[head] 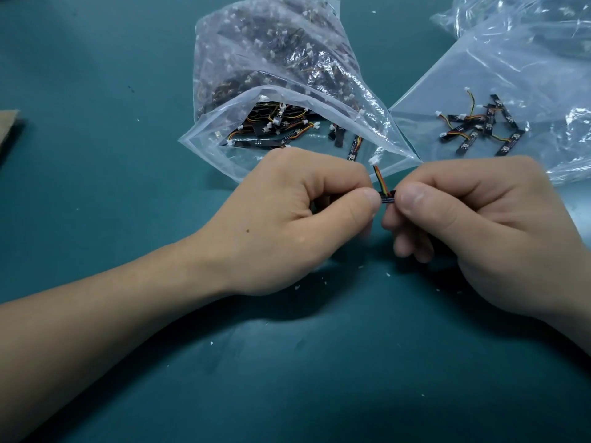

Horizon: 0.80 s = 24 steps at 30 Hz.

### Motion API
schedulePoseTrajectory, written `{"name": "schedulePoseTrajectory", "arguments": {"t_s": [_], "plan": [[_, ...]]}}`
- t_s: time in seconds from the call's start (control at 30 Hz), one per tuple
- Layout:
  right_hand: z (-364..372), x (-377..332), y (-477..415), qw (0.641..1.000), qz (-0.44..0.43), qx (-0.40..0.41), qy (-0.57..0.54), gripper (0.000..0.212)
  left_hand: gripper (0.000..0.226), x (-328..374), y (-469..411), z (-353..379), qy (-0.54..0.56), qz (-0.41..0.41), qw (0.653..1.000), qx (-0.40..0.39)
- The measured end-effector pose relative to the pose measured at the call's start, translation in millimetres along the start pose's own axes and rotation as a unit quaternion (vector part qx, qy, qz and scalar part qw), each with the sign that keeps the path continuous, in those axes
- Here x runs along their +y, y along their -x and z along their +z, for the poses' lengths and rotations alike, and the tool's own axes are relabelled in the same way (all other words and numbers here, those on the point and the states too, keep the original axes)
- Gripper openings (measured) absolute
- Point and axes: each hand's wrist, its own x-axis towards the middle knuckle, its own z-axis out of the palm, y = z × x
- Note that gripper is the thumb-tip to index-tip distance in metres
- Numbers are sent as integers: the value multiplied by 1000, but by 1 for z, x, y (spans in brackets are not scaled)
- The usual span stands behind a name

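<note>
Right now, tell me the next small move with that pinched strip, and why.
Probably let the left hand go and have the right hand lay the black strip with the loose strips on the flat bag; similar ones lie there.

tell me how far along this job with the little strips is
Early, it seems. Done: a small pile of strips lies on the flat bag at right. In hand: the left hand and right hand both pinch one wired strip between them. Left: the open bag is packed with more.
</note>
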Motion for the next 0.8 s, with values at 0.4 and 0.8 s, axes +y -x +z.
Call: {"name": "schedulePoseTrajectory", "arguments": {"t_s": [0.4,0.8], "plan": [[2,-2,-1,1000,-3,-1,25,31,31,0,1,1,2,-2,1000,1],[1,1,0,1000,-15,-5,1,26,32,0,0,1,11,-7,1000,12]]}}
